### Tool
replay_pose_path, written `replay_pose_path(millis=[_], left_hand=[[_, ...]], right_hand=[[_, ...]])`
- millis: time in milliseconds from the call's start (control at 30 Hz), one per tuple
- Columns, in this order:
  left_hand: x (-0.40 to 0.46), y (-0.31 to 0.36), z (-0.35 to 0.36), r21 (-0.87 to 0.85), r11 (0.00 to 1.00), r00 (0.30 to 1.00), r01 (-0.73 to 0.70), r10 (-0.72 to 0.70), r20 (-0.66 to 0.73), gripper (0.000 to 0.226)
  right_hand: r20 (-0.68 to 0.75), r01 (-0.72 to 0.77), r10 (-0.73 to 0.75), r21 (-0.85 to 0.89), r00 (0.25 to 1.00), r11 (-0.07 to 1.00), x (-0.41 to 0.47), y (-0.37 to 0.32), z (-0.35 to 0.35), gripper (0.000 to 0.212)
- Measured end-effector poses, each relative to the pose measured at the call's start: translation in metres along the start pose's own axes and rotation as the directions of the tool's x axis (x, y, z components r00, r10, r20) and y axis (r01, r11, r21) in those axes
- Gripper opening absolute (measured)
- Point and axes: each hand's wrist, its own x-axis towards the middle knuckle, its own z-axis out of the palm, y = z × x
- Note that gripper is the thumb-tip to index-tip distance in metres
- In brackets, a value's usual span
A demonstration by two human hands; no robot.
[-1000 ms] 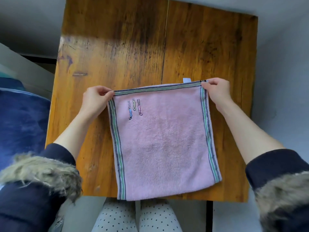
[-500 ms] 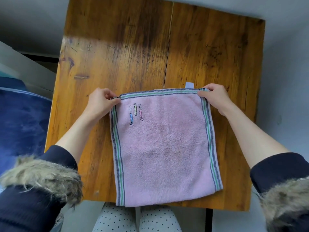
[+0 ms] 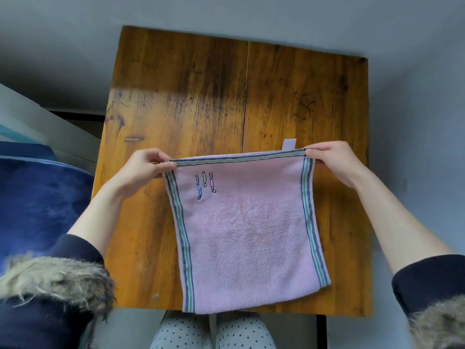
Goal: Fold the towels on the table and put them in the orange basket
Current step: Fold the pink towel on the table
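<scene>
Both hands pinch the far corners of a pink towel: the left hand holds the corner near the small embroidered figures, the right hand the corner beside a white loop tag. Fingers and thumbs are curled onto the striped hem, which runs taut between them and looks raised a little off the wooden table. The rest of the towel lies on the table, its near edge hanging just past the table's front edge, above polka-dot knees. The orange basket is not in view. The fold looks barely begun. The risk from here: if one hand travels faster than the other, the corners would land askew; the overhanging edge could also drag the cloth off the table.
</scene>
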Motion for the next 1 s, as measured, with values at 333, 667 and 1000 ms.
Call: replay_pose_path(millis=[333,667,1000], left_hand=[[-0.064,0.071,-0.042,-0.446,0.876,0.981,-0.186,0.188,-0.041,0.004],[-0.109,0.154,-0.101,-0.232,0.788,0.811,-0.571,0.496,-0.31,0.004],[-0.12,0.173,-0.131,0.188,0.751,0.695,-0.633,0.658,-0.29,0.023]], right_hand=[[-0.063,0.099,-0.082,0.353,0.995,0.93,-0.089,-0.054,-0.057,0.013],[-0.213,0.422,-0.365,0.402,0.906,0.813,-0.129,-0.133,-0.093,0.009],[-0.431,0.538,-0.571,-0.211,0.699,0.816,-0.143,-0.181,-0.1,0.024]])
